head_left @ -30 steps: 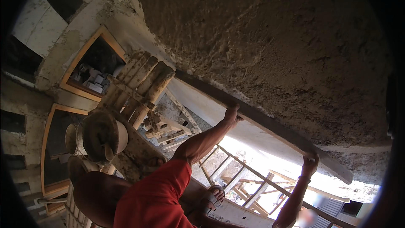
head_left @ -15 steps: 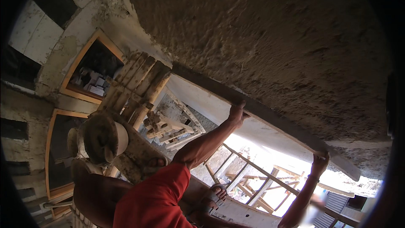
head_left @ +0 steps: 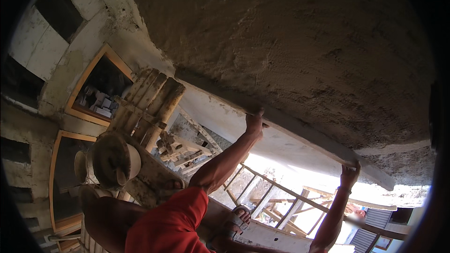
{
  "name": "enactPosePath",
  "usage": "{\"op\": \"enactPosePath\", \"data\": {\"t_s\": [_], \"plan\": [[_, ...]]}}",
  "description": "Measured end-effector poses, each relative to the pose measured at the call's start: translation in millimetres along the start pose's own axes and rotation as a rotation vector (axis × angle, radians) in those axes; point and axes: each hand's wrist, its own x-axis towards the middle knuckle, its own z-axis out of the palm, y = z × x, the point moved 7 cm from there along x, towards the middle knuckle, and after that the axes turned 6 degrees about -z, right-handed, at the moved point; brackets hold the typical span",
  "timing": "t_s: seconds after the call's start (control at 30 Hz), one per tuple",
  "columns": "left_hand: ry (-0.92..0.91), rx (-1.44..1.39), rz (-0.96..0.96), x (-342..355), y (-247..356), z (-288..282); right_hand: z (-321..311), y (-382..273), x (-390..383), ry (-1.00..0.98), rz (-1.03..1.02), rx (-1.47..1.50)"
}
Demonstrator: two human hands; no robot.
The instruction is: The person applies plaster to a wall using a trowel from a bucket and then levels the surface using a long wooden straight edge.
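A long, straight board (head_left: 300,133) lies with its edge against the rough grey-brown plaster (head_left: 300,56), slanting down from upper left to lower right. My left hand (head_left: 254,122) grips its lower edge near the middle, fingers wrapped round it. Closer to the right end, my right hand (head_left: 349,175) also closes on the lower edge, arm stretched out. Some fingers of both hands are hidden behind the board. Below the board is a smoother, pale surface (head_left: 211,107).
A mortar-stained bucket (head_left: 133,161) with a handle sticking out stands on a plank (head_left: 150,192) at the left. My sandalled foot (head_left: 239,218) rests on planking. Bound poles (head_left: 150,98), orange-framed windows (head_left: 70,182) and a wooden ladder-like frame (head_left: 267,199) surround me. Another person (head_left: 358,215) is far below right.
The board and both my hands have shifted left and slightly up in the picture, still gripped. The view has tilted a little. The plaster above the board looks smoother than before.
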Motion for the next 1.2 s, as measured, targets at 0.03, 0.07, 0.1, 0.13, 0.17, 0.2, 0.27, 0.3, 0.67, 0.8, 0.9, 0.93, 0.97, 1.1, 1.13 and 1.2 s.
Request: {"op": "enactPosePath", "data": {"t_s": [0.03,0.07,0.1,0.13,0.17,0.2,0.27,0.3,0.67,0.8,0.9,0.93,0.97,1.1,1.13,1.2], "plan": [[0.014,-0.002,0.009,-3.1,2.5,1.3,2.9,7.3,-1.3,0.023,-0.003,0.164],[0.016,-0.001,0.039,-1.0,6.2,-2.7,10.1,6.2,-0.9,0.042,-0.016,0.331],[0.013,0.002,0.067,3.8,9.3,-6.9,12.9,0.6,-2.1,0.066,-0.029,0.497],[0.012,0.004,0.095,8.4,11.8,-10.5,13.8,-5.4,-2.0,0.063,-0.039,0.467],[0.000,-0.017,0.118,2.9,20.8,-6.7,16.5,-12.8,-3.6,0.061,-0.043,0.439],[0.020,-0.015,0.121,4.5,21.5,-7.1,18.1,-17.8,-5.0,0.057,-0.047,0.413],[0.058,-0.015,0.135,7.3,25.7,-8.0,20.2,-7.8,-4.5,0.128,0.159,0.807],[0.042,-0.004,0.141,7.6,28.6,-8.3,21.0,-9.3,-4.2,0.166,0.248,0.954],[0.043,0.005,0.270,-21.7,107.9,-5.5,39.3,-82.8,-14.6,0.107,-0.097,0.488],[0.077,0.052,0.277,-28.0,135.5,-7.7,46.7,-93.9,-8.2,0.083,0.075,0.800],[0.040,0.038,0.292,-37.5,148.3,0.6,48.6,-98.1,-6.9,0.054,0.032,0.683],[0.037,0.041,0.313,-41.0,153.8,2.5,49.8,-105.4,-7.7,0.039,-0.018,0.557],[0.029,0.045,0.331,-44.1,157.8,6.9,50.0,-99.8,-6.7,0.066,0.037,0.753],[-0.064,-0.015,0.344,-57.5,168.3,30.1,45.5,-73.5,2.8,0.155,0.148,1.127],[-0.056,0.010,0.341,-60.7,170.7,33.5,41.5,-72.8,3.8,0.145,0.105,1.056],[-0.043,0.058,0.335,-66.9,174.6,42.6,33.0,-72.2,8.1,0.137,0.016,0.915]]}}
